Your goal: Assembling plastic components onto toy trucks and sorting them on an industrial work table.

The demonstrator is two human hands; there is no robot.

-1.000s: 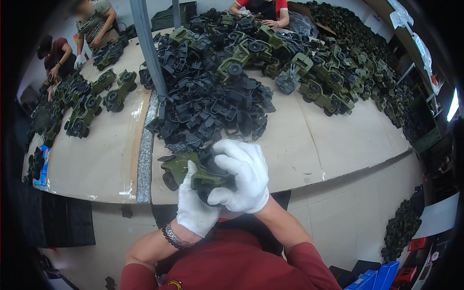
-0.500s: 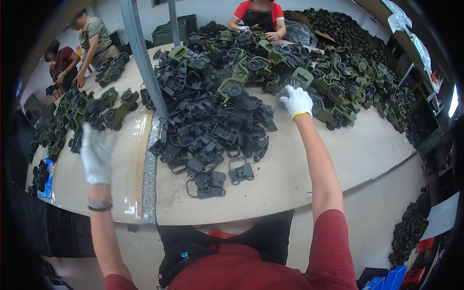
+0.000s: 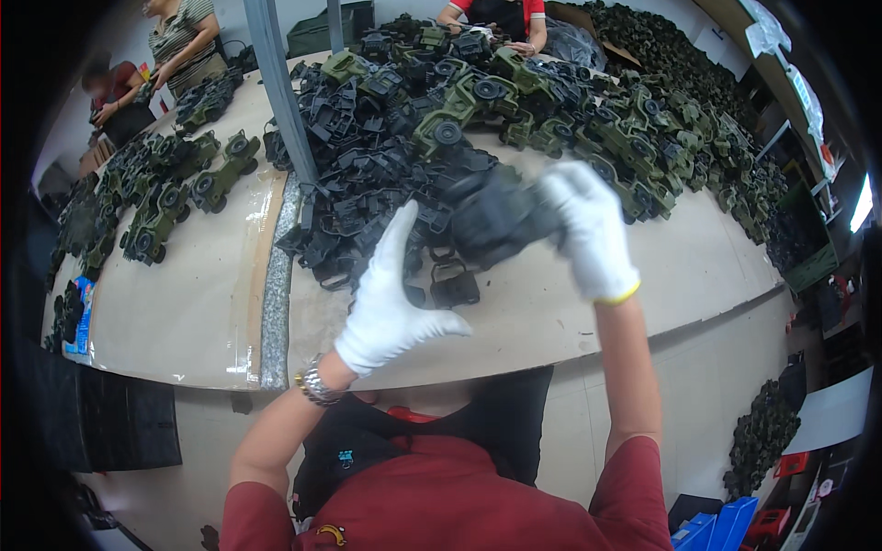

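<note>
My right hand (image 3: 593, 234), in a white glove, grips one end of a dark toy vehicle (image 3: 496, 220), smeared by motion, holding it above the table's middle. My left hand (image 3: 390, 308), also gloved, is open, thumb and fingers spread wide, just left of that vehicle and apart from it. Behind and under both hands lies a heap of dark grey plastic parts (image 3: 354, 197) with loop-shaped frames. One loose grey part (image 3: 454, 286) lies between my hands near the front. Green toy jeeps (image 3: 634, 151) are piled to the right of the grey heap.
A grey metal post (image 3: 280, 92) rises left of the heap. More green jeeps (image 3: 152, 230) lie on the left of the table (image 3: 175, 326). A person in red and black (image 3: 501, 23) works across the table; two others (image 3: 184, 41) stand at far left. Blue bins (image 3: 726, 528) stand at lower right.
My right hand has come back from the jeep pile toward me with a toy vehicle in it. My left hand has swung right from the table's left side to the middle.
</note>
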